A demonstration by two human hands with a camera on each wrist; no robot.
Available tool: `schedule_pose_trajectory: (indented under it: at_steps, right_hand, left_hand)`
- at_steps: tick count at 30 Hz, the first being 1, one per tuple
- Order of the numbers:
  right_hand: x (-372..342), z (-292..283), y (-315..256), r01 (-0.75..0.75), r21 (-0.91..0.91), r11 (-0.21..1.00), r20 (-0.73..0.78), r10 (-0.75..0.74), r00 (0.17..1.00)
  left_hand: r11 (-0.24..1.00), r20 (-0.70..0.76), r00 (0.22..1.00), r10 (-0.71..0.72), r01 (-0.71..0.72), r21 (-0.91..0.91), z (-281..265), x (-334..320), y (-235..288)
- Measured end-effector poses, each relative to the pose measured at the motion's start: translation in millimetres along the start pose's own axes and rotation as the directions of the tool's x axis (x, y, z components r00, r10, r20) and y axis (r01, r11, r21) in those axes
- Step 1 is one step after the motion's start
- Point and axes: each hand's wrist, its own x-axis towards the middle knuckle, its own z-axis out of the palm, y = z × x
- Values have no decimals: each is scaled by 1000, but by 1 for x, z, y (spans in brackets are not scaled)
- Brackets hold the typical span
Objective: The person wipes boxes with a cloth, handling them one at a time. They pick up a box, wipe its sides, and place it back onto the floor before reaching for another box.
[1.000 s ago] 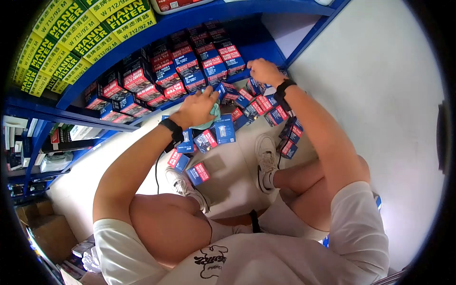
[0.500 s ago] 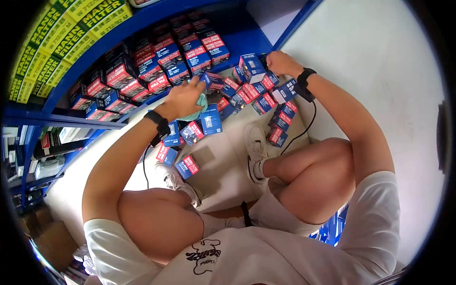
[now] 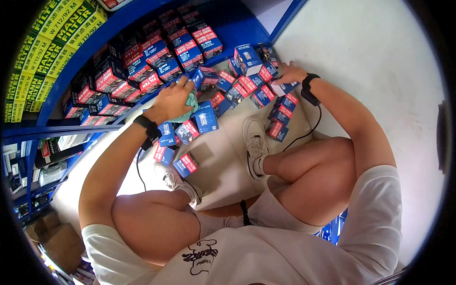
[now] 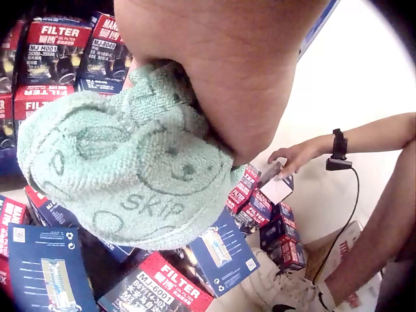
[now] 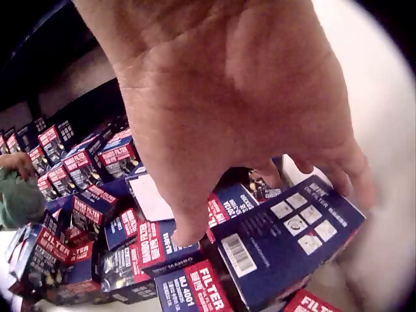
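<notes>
My left hand [image 3: 172, 100] grips a bunched mint-green towel [image 4: 156, 169] with "SKIP" printed on it, just in front of the shelf's stacked filter boxes. In the right wrist view my right hand [image 5: 240, 97] spreads over a blue oil filter box [image 5: 286, 247] with a barcode. Its thumb [image 5: 188, 227] is by the box's left end, and the other fingers reach the far right edge. Left of that hand stands a tilted blue filter box [image 3: 247, 58] with a white flap. Several red-and-blue filter boxes [image 3: 241, 90] lie in a loose pile on the floor.
Stacked filter boxes [image 3: 156, 57] fill the blue shelf [image 3: 247, 33] behind the pile. Yellow-green filter cartons [image 3: 71, 28] stand on the shelf above. My shoes [image 3: 256, 147] flank the floor, and a white wall [image 3: 361, 71] rises at right. A black cable [image 3: 311, 130] hangs from my right wrist.
My right hand has drawn back from the shelf's right corner to the blue box near the wall. The tilted box with the flap has appeared on the pile. My left hand still holds the towel.
</notes>
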Motion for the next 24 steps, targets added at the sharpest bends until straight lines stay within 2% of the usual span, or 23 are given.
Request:
schedule_pose_trajectory:
  at_steps: [3,5,9,11,12,13,16,17,19,23,24]
  right_hand:
    - [11,20,5,12,6,1000,-69,-12,998]
    - [16,25,-2,-111,-178,978,-56,103,993]
    - [22,8,-5,-81,-183,980,21,86,996]
    - [19,-9,-11,-53,124,991,114,39,993]
    - [-5,-28,-27,-32,165,986,101,16,995]
    - [2,-26,-27,-34,164,986,102,18,995]
    - [19,-20,-28,63,-101,993,-143,-77,987]
    - [20,-17,-28,63,-100,993,-143,-77,987]
    - [21,-10,-30,143,-235,961,-362,-224,905]
    - [13,-11,-38,184,-92,979,-366,-205,908]
    - [11,-11,-41,167,-69,983,-446,-180,877]
  left_hand:
    - [1000,2,1000,6,-6,-3,3,-1,0]
    - [1000,9,1000,8,-8,-6,2,-2,0]
    - [1000,14,1000,20,-20,-7,0,-2,2]
    - [1000,0,1000,29,-29,-2,0,-4,3]
    - [1000,0,1000,29,-29,1,0,-4,3]
    - [1000,1,1000,31,-31,4,-1,-4,4]
    - [1000,39,999,14,-14,7,-3,-3,5]
    - [1000,40,999,14,-15,6,-3,-4,4]
    - [1000,-9,1000,21,-21,8,0,-6,2]
    - [1000,-12,999,30,-30,7,1,-9,-2]
    - [1000,-5,1000,28,-28,10,1,-9,-3]
